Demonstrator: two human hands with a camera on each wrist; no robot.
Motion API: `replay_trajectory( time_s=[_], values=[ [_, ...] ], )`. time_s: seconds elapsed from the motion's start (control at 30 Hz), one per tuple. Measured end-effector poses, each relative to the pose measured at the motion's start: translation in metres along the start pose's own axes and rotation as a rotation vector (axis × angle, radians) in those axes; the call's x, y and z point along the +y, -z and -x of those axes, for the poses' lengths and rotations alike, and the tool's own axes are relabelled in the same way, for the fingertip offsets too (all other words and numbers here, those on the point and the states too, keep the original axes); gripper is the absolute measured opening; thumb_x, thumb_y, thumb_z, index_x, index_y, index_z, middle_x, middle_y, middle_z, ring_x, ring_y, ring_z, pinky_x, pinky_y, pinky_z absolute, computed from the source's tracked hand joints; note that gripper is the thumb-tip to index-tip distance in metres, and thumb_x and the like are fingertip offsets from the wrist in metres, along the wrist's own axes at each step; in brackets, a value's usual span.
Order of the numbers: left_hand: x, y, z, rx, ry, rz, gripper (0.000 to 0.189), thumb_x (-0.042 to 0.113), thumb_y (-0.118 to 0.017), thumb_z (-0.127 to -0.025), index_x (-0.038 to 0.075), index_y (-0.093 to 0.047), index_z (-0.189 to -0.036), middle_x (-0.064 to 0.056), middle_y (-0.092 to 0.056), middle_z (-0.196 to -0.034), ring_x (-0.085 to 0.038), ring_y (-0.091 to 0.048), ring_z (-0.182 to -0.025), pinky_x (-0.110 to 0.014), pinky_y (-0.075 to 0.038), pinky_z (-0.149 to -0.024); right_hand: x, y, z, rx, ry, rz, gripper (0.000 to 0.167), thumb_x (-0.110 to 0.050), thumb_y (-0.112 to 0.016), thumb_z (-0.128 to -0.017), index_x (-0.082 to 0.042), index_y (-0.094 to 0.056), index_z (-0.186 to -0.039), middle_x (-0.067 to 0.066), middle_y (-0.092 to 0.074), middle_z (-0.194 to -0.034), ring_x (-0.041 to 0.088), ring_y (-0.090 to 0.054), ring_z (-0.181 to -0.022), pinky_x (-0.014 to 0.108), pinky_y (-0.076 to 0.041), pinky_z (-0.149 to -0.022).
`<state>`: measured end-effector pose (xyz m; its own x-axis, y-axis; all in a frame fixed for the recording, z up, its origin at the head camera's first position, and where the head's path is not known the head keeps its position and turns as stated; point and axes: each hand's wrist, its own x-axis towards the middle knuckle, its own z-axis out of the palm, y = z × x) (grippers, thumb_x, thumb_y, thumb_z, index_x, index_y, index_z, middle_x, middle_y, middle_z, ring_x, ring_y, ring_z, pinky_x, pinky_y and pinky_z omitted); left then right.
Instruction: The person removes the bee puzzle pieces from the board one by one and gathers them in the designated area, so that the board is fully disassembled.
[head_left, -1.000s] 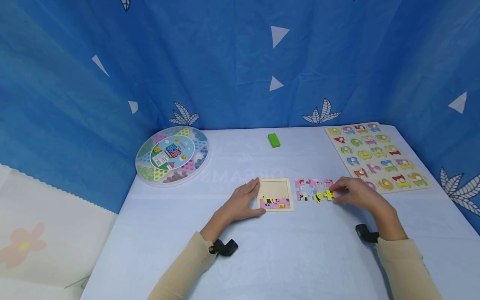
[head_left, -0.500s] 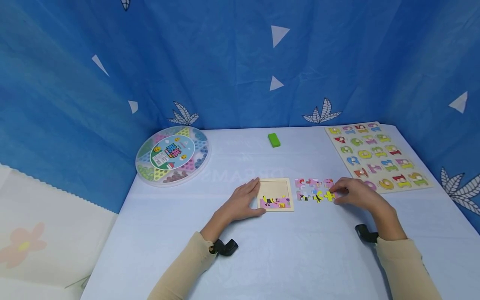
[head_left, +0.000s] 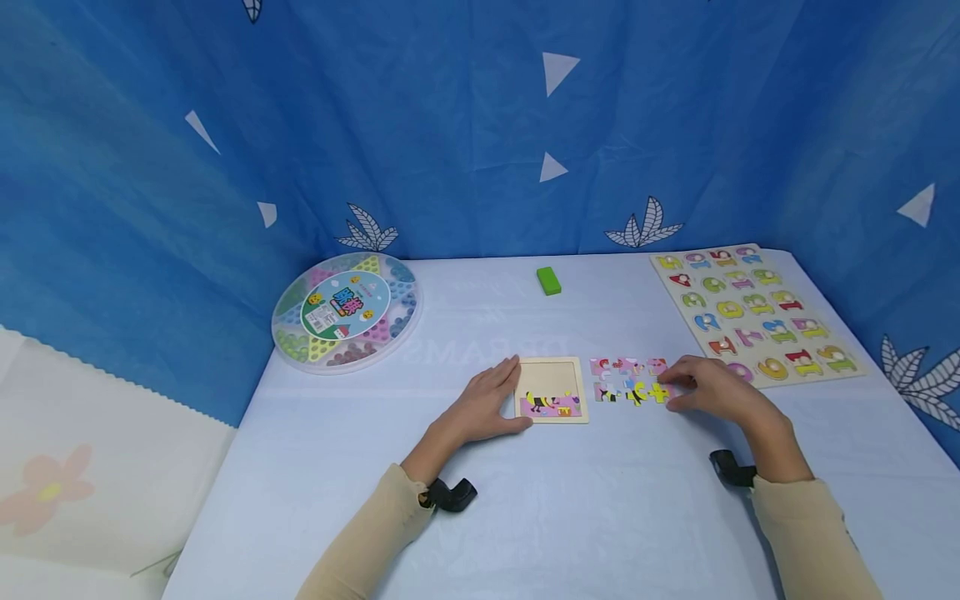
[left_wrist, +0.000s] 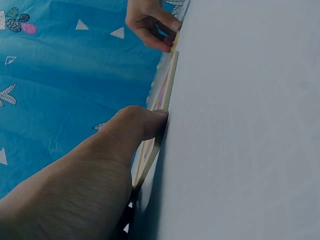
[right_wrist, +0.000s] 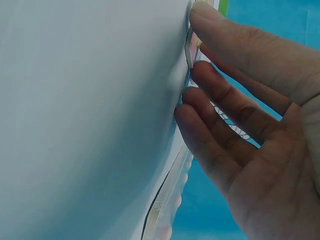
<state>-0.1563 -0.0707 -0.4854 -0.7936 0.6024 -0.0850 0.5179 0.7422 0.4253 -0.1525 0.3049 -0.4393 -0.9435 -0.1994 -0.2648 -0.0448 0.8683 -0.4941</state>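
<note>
A small wooden puzzle tray (head_left: 547, 375) lies flat on the table, its lower part filled with pink pieces showing a bee. My left hand (head_left: 483, 404) holds its left side, the fingers at the back corner and the thumb at the front edge. In the left wrist view the thumb (left_wrist: 152, 122) lies against the tray's edge. To the right of the tray, loose jigsaw pieces (head_left: 617, 367) lie in two rows. At their right end my right hand (head_left: 708, 387) holds a yellow-and-pink jigsaw piece (head_left: 658, 392) between thumb and fingers, low at the table.
A number puzzle board (head_left: 750, 312) lies behind the right hand. At the back left is a round Chinese checkers set (head_left: 345, 312) under a clear lid. A green block (head_left: 548, 281) sits near the back edge, before a blue curtain (head_left: 472, 125).
The yellow-and-pink piece has shifted slightly and turned a little under the right fingers, beside the other pieces. The left hand and tray stay in place.
</note>
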Motion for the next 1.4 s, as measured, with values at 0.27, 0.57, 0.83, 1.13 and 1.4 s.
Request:
replay_trajectory(
  time_s=[0.27, 0.57, 0.83, 1.13, 1.4],
  values=[
    [0.0, 0.002, 0.0, -0.005, 0.003, -0.005, 0.096, 0.056, -0.059, -0.089, 0.006, -0.012, -0.157, -0.006, -0.009, -0.166, -0.021, -0.011, -0.153, -0.044, -0.02, -0.122, -0.011, 0.0, -0.002, 0.037, 0.036, 0.006, 0.052, -0.019, -0.083, -0.076, -0.002, -0.066, -0.122, 0.018, -0.064, -0.115, 0.031, -0.057, -0.103, 0.051, -0.05, -0.091],
    [-0.001, 0.003, -0.001, -0.008, -0.015, -0.014, 0.096, 0.056, -0.059, -0.089, 0.006, -0.013, -0.156, -0.006, -0.01, -0.166, -0.021, -0.012, -0.153, -0.044, -0.021, -0.121, -0.032, -0.011, -0.01, 0.042, 0.123, -0.005, 0.05, -0.021, -0.084, -0.075, -0.001, -0.067, -0.118, 0.009, -0.066, -0.102, 0.02, -0.056, -0.09, 0.037, -0.053, -0.082],
    [0.0, 0.003, 0.0, -0.01, -0.014, -0.009, 0.096, 0.055, -0.06, -0.089, 0.005, -0.013, -0.156, -0.007, -0.01, -0.165, -0.022, -0.012, -0.153, -0.043, -0.02, -0.121, -0.056, -0.024, -0.021, 0.014, 0.153, -0.017, 0.047, -0.021, -0.084, -0.076, -0.002, -0.068, -0.116, 0.008, -0.067, -0.102, 0.02, -0.057, -0.09, 0.037, -0.054, -0.082],
    [-0.001, 0.001, -0.001, -0.013, 0.001, -0.036, 0.096, 0.057, -0.058, -0.089, 0.006, -0.012, -0.156, -0.006, -0.008, -0.166, -0.02, -0.011, -0.153, -0.042, -0.02, -0.122, -0.086, -0.036, -0.03, -0.021, 0.198, -0.016, 0.047, -0.024, -0.083, -0.077, -0.006, -0.068, -0.118, 0.005, -0.069, -0.105, 0.017, -0.058, -0.091, 0.038, -0.055, -0.086],
    [-0.001, 0.0, -0.001, -0.022, 0.013, -0.021, 0.096, 0.058, -0.057, -0.09, 0.007, -0.011, -0.157, -0.004, -0.006, -0.166, -0.019, -0.01, -0.153, -0.042, -0.019, -0.122, -0.123, -0.047, -0.038, -0.078, 0.31, -0.006, 0.044, -0.021, -0.083, -0.077, -0.006, -0.069, -0.116, 0.001, -0.069, -0.099, 0.015, -0.058, -0.089, 0.034, -0.053, -0.084]
  ],
)
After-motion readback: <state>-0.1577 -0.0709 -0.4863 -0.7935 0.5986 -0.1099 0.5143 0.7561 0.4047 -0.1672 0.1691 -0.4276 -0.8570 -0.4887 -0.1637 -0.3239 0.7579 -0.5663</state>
